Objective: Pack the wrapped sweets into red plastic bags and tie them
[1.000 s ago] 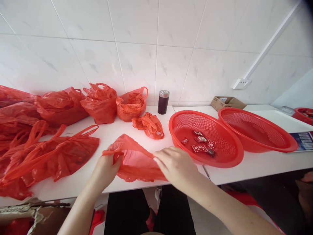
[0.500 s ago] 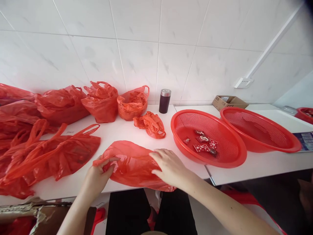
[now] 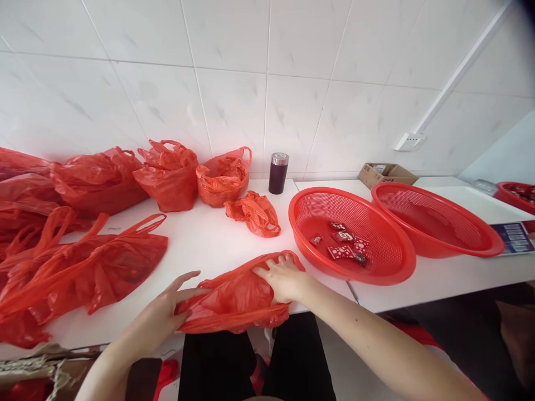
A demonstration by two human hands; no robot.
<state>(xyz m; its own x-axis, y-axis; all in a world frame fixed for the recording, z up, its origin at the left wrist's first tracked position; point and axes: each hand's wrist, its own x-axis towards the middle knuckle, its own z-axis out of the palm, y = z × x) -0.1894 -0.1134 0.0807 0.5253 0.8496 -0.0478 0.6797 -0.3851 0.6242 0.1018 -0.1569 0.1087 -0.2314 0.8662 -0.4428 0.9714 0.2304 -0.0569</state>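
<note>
Lower centre: a red bag [image 3: 238,295], likely light and floppy, best held by its rim [image 3: 238,320]. Left hand [image 3: 161,314], right hand [image 3: 287,281]: fingers apart.

Bag [image 3: 240,295] left of basket [image 3: 390,245]; packets [image 3: 340,253] inside basket; tumbler [image 3: 277,177] behind bag; carton [image 3: 371,175] apparently against wall [image 3: 234,106].

No word can be read for sure. On cardboard box [image 3: 370,177], far beyond right hand [image 3: 285,281] and to its right: dark printed characters low on front side, too small to tell; also pale label [image 3: 379,167], unreadable. On small wrapped packets [image 3: 343,237] in basket [image 3: 397,245] just right of same hand: white lettering, too blurred. On blue sheet [image 3: 513,238], farther right: pale rows, not readable.
</note>
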